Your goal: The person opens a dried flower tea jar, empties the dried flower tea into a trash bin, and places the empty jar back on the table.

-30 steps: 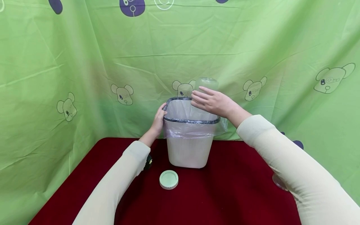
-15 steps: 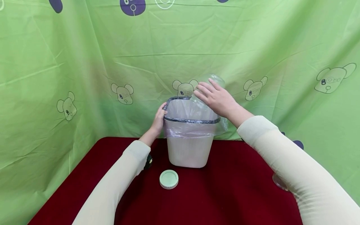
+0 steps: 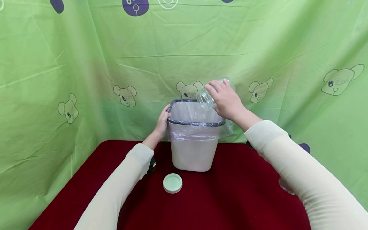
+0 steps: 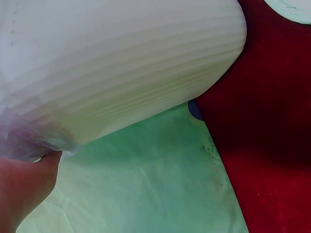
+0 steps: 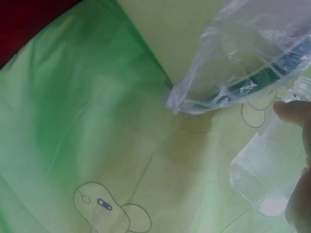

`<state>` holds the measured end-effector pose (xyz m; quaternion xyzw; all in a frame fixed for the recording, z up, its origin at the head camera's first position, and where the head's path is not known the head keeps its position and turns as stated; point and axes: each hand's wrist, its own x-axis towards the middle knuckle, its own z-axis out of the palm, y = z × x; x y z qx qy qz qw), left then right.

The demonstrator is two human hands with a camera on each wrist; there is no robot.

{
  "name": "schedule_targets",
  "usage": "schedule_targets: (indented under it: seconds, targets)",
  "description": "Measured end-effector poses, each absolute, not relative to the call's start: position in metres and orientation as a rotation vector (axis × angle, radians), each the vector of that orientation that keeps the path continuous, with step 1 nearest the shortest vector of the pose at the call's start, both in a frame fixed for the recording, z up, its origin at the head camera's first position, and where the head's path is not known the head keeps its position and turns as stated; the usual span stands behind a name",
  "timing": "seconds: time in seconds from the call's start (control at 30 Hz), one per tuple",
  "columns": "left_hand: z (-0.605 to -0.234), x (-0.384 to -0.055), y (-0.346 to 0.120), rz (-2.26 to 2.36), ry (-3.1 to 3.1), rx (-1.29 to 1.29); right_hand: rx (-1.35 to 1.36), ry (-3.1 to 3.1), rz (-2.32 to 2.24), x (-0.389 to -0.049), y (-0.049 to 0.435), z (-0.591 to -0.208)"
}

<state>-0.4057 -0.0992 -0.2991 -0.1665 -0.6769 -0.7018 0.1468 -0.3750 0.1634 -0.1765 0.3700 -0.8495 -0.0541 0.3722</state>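
Fingers (image 3: 212,90) of the right hand (image 3: 228,100) wrap the jar (image 3: 204,98), tilted mouth-left above the bin (image 3: 194,153); those of the left hand (image 3: 161,124) grip its rim (image 3: 195,123) at left. Probably light, stiff, slippery and breakable, the jar suits a hold around its body.

Both arms (image 3: 290,166) reach forward, hands (image 3: 228,101) gripping.
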Motion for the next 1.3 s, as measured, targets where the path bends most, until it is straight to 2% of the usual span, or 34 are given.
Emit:
schedule_targets:
  seconds: [0.67,1.3]
  targets:
    - [-0.299,-0.406,-0.098,-2.014,-1.951,-0.477,0.59,-2.426,0.573,-0.361,0.185,-0.173]
    - [-0.299,-0.406,-0.099,-2.01,-1.965,-0.473,0.377,-2.433,0.957,-0.353,0.205,-0.182]
